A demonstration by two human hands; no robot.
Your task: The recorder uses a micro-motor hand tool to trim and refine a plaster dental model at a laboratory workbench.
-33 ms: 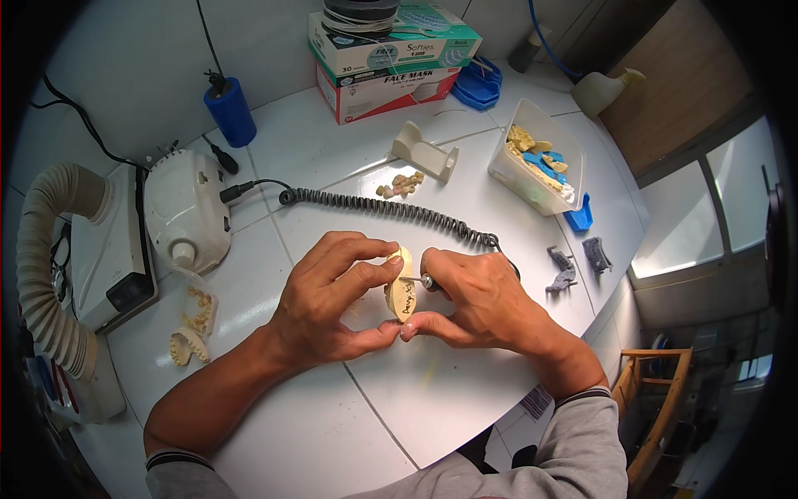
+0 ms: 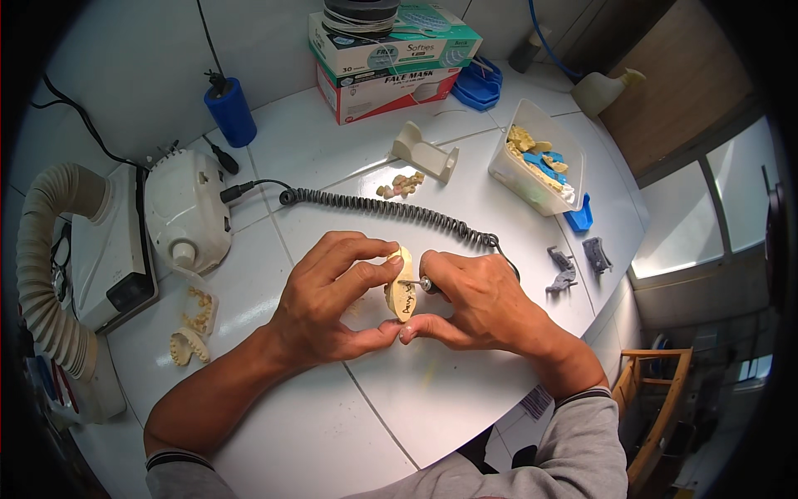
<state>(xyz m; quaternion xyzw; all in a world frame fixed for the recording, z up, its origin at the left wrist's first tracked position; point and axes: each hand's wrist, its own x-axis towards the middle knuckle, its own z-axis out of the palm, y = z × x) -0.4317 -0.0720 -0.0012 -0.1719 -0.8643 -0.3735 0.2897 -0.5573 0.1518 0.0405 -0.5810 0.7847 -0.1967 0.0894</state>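
Note:
My left hand grips a yellow plaster dental cast upright between thumb and fingers. Dark handwriting marks its flat face. In my right hand is a dental handpiece, mostly hidden by the curled fingers. Its thin metal bur meets the cast's face at mid height. My right thumb reaches to the cast's lower end, close to the left thumb. Behind the hands, a black coiled cord runs from a white control box toward the right hand.
At left stand a ribbed hose, a toothed cast and a small clear tray. Mask boxes, a cream handpiece stand and loose tooth-coloured pieces lie beyond. Rightward are a scrap tub and grey pieces.

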